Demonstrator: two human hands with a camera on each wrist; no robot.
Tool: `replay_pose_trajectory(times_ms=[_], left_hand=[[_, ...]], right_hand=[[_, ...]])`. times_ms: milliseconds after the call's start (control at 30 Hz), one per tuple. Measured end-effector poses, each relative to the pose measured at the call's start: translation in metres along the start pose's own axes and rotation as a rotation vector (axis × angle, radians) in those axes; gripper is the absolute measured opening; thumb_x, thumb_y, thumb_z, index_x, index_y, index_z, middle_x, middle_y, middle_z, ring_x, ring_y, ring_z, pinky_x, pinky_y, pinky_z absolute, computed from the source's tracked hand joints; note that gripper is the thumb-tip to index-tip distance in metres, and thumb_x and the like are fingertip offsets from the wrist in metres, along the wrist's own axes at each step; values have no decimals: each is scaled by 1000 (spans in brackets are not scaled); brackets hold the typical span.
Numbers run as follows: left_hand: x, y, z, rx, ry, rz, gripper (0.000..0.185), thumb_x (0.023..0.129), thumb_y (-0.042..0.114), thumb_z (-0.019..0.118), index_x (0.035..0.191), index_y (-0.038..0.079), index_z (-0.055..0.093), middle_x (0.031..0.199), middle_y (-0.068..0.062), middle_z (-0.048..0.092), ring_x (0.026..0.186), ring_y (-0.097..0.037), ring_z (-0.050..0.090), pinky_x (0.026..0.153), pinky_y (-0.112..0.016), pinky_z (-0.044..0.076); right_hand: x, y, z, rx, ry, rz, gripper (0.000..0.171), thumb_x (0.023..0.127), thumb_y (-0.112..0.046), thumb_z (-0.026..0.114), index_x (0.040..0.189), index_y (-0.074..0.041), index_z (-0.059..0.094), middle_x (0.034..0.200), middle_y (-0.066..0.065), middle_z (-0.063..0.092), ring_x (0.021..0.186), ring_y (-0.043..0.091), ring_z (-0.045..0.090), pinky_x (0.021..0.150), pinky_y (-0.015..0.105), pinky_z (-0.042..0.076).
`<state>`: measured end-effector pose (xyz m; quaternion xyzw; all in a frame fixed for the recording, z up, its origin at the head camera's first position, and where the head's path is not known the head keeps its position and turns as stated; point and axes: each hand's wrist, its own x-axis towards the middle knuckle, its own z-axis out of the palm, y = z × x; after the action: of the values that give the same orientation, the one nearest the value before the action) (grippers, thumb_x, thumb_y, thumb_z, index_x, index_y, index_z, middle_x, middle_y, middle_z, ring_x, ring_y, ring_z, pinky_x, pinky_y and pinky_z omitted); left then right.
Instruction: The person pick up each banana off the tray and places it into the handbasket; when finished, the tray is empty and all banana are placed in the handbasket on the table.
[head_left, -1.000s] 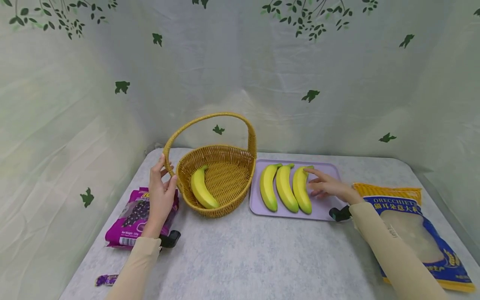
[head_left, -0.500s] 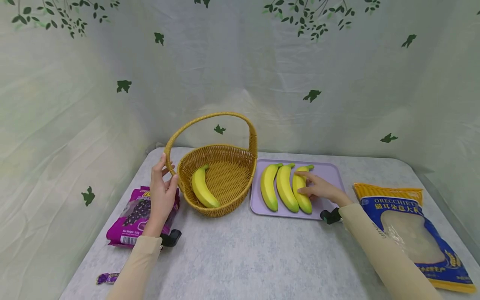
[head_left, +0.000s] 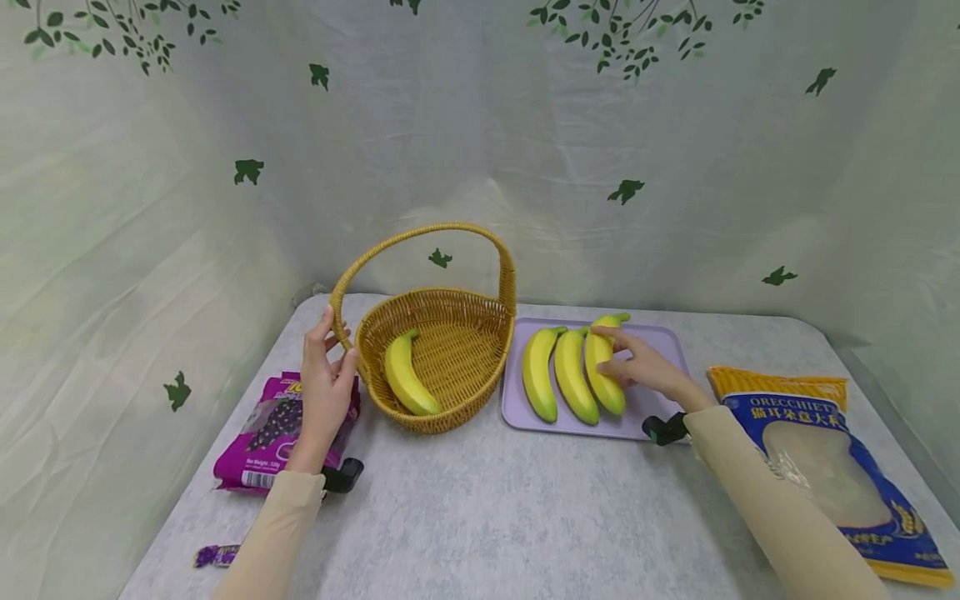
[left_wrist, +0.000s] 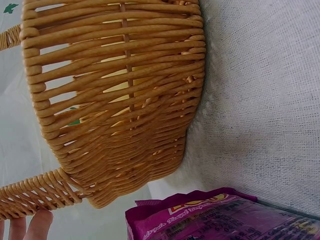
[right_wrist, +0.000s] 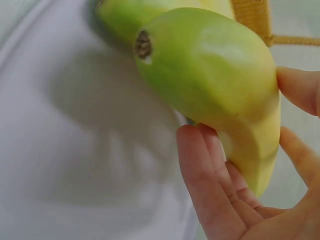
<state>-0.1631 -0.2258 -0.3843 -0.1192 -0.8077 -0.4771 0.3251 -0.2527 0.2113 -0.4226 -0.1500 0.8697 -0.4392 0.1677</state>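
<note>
A woven basket with a tall handle stands mid-table and holds one banana. My left hand grips the handle's left base; the left wrist view shows the basket wall and my fingertips under the handle. To the right of the basket, a lilac tray carries three bananas. My right hand curls round the rightmost banana, whose stem end tilts up. The right wrist view shows that banana between my fingers and thumb above the tray.
A purple snack bag lies left of the basket, also seen as the purple bag. A small purple wrapper lies near the front left edge. A blue and yellow pasta bag lies at the right. Leaf-print cloth walls surround the table.
My right hand slid left across the tray and closed round the rightmost banana, whose stem end has tipped up. The left hand has stayed on the basket handle.
</note>
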Motion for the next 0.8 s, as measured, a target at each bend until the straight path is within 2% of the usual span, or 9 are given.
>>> replay_pose_trajectory(times_ms=[200,467,800], left_hand=[[-1,1,0,1,-2,-6,60,92,-15,47,146,0,26,133,-31,36,116,-46,45,85,-9,41],[0,3,0,3,-1,-4,59,92,-16,47,145,0,26,133,-32,36,115,-47,45,85,-9,41],[0,3,0,13,0,-12,59,92,-15,47,145,0,26,132,-31,37,116,-47,45,85,-10,42]], right_hand=[[0,-24,6,41,-29,-59,66,91,-27,65,149,-21,34,127,21,39,95,29,56,75,36,54],[4,-64,25,103,-125,-171,64,90,-16,64,148,-21,37,124,19,37,76,25,58,72,41,52],[19,-113,61,29,-233,-317,62,90,-16,64,147,-23,39,132,12,42,75,23,61,70,52,52]])
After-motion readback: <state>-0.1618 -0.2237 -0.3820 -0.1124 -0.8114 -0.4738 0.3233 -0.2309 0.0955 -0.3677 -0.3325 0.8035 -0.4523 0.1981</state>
